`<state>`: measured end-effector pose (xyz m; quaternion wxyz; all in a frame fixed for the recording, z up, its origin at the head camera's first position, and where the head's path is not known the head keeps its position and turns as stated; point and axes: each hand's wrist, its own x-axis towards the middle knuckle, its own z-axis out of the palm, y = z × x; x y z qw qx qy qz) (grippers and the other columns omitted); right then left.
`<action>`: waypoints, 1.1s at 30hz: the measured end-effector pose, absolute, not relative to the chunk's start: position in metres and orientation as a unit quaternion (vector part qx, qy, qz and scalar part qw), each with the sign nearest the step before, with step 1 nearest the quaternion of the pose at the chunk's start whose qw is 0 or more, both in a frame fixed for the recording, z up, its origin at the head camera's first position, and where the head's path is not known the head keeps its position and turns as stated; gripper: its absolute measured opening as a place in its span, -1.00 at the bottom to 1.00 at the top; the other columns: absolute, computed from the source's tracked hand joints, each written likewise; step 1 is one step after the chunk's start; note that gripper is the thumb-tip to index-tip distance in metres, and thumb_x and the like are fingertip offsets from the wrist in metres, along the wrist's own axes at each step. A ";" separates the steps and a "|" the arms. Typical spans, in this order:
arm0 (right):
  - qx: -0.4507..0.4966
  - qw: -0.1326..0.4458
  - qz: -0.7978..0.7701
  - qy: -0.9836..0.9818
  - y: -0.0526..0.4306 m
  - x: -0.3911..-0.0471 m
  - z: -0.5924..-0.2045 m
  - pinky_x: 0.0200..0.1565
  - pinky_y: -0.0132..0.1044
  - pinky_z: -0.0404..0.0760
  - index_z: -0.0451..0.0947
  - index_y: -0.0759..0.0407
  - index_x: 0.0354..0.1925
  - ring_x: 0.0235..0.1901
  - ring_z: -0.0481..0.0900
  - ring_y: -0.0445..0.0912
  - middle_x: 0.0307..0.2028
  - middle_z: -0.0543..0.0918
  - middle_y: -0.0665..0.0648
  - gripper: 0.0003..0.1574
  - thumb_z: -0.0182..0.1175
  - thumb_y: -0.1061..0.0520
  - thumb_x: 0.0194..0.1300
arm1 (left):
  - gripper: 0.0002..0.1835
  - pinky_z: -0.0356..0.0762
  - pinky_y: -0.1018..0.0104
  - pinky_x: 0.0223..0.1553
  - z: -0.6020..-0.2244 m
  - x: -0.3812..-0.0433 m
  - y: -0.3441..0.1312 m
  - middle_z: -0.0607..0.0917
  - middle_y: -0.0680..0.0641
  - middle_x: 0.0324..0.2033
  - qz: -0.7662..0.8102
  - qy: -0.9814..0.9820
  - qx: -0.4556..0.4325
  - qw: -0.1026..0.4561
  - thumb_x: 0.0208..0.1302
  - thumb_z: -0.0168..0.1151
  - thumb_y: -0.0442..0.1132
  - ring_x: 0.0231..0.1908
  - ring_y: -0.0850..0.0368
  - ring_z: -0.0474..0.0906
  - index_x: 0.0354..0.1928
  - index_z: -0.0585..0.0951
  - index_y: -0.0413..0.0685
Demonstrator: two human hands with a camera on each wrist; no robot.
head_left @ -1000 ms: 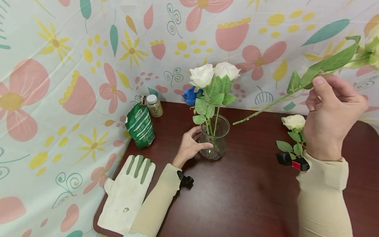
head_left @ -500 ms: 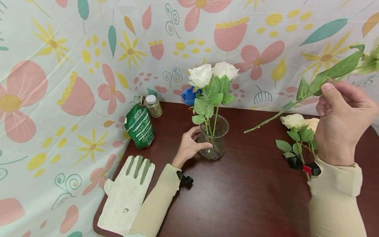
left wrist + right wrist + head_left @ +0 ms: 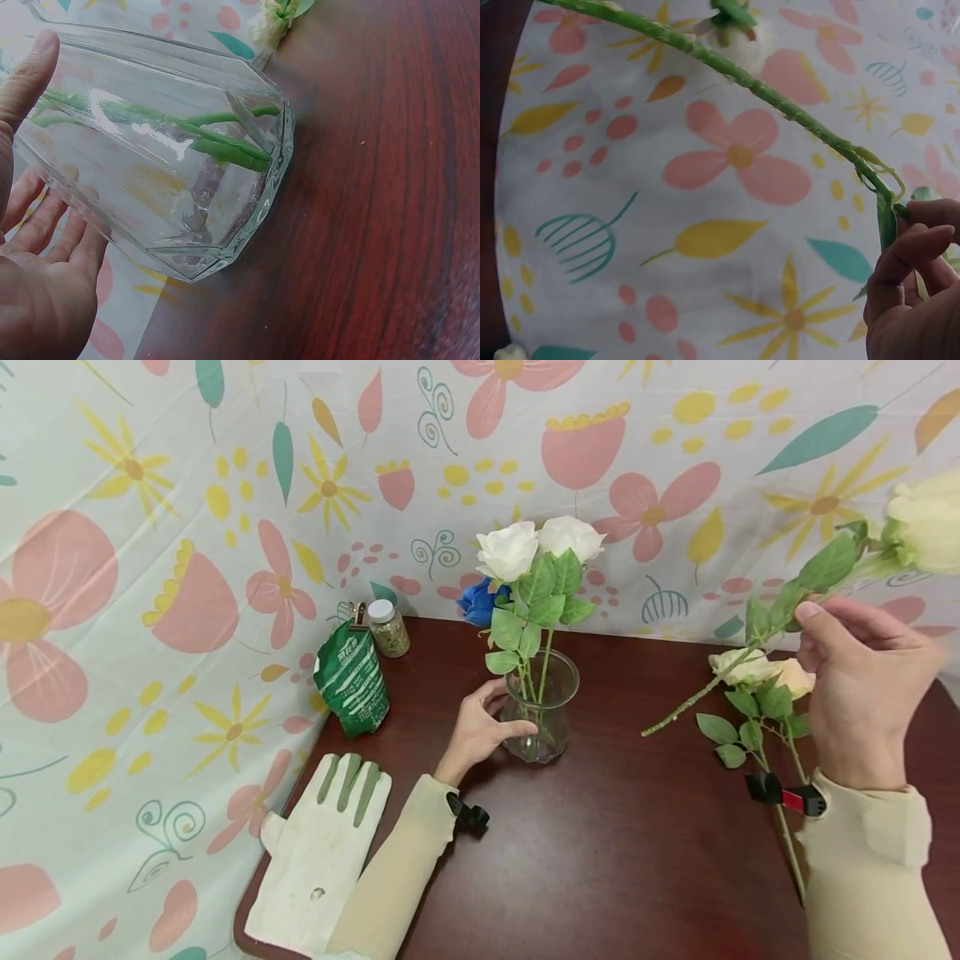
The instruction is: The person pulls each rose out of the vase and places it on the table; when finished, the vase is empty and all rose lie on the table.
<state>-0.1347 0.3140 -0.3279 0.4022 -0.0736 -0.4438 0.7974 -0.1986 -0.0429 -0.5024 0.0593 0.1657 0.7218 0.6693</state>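
Observation:
A clear glass vase stands on the dark table, holding two white roses and a blue rose, their stems inside it. My left hand grips the vase from its left side, thumb in front; in the left wrist view the faceted glass shows green stems through it. My right hand pinches a cream rose by its leafy stem, held above the table with the bare stem end pointing down and left. The right wrist view shows that long green stem running from my fingertips.
Two pale roses lie on the table beneath my right hand. On the left are a green packet with a clip, a small white-capped jar and a white glove. A floral cloth hangs behind.
My right hand has moved right, then lowered slightly, with the cream rose; its bloom has come further into view. The stem end now hangs lower and further right. My left hand stays on the vase.

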 end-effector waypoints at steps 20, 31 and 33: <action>-0.174 0.144 0.663 -0.714 0.360 -0.137 -0.371 -0.57 -0.52 0.48 0.93 0.02 -0.26 -0.64 0.59 -0.31 -0.54 0.81 -0.22 -0.94 0.59 0.19 0.29 | -0.20 0.56 0.00 0.57 -0.505 -0.200 -0.044 0.67 -0.30 0.33 0.671 0.719 0.170 0.057 0.13 0.75 -0.20 0.44 -0.21 0.61 0.41 0.60 -0.18; -0.165 0.061 0.571 -0.802 0.382 -0.148 -0.399 -0.48 -0.56 0.59 0.92 -0.19 -0.26 -0.54 0.62 -0.40 -0.49 0.79 -0.38 -0.84 0.49 0.11 0.42 | -0.20 0.58 0.02 0.56 -0.508 -0.202 -0.045 0.67 -0.29 0.34 0.669 0.720 0.177 0.055 0.14 0.74 -0.24 0.43 -0.23 0.60 0.42 0.60 -0.17; -0.163 0.041 0.557 -0.813 0.384 -0.151 -0.404 -0.47 -0.57 0.60 0.91 -0.27 -0.29 -0.53 0.62 -0.41 -0.49 0.79 -0.39 -0.79 0.49 0.10 0.43 | -0.20 0.57 0.00 0.56 -0.508 -0.202 -0.045 0.67 -0.30 0.34 0.669 0.720 0.178 0.055 0.14 0.73 -0.26 0.44 -0.24 0.59 0.43 0.59 -0.18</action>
